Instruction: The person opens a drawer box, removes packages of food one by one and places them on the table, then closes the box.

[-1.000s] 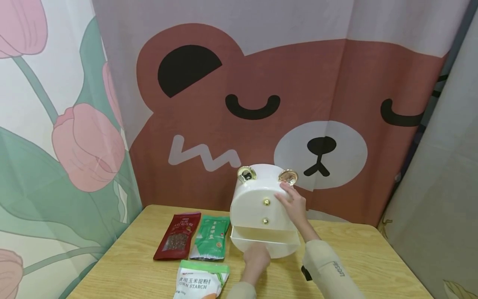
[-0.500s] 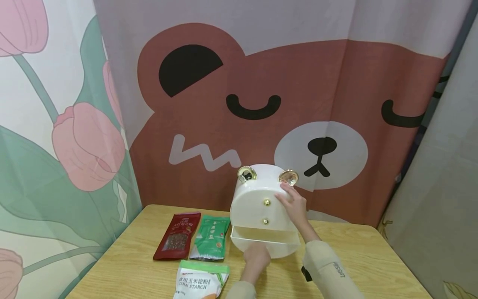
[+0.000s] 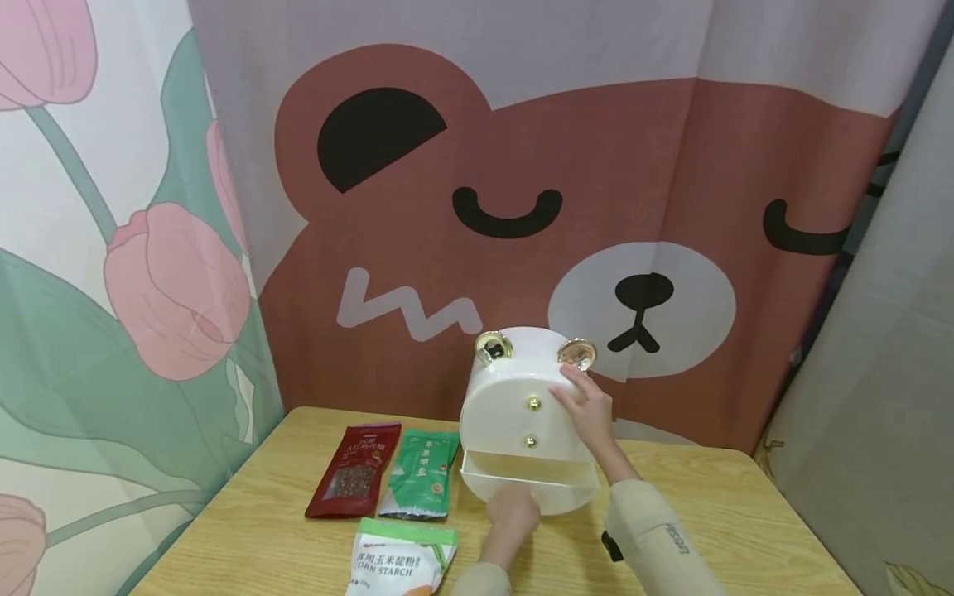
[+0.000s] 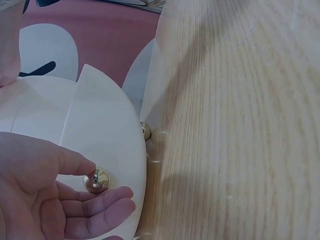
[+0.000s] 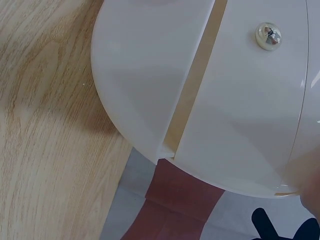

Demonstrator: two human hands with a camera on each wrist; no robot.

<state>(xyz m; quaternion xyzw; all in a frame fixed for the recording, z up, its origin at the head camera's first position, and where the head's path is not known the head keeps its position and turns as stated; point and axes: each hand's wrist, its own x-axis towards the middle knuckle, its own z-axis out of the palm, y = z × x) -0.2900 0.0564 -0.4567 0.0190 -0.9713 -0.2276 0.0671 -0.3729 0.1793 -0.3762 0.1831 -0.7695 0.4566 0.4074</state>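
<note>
A white round-topped drawer box with two gold ear-like rings stands on the table. Its lowest drawer is pulled out, and the part of its inside that shows looks bare. My left hand is at that drawer's front. In the left wrist view, the thumb and index finger pinch a gold knob, with the other fingers extended below. At the box's upper right side rests my right hand, fingers spread, just under the right gold ring. Only a sliver of it shows in the right wrist view.
Left of the box lie a dark red packet and a green packet. A white and green corn starch bag is nearer the front. Behind the wooden table hangs a bear-print curtain.
</note>
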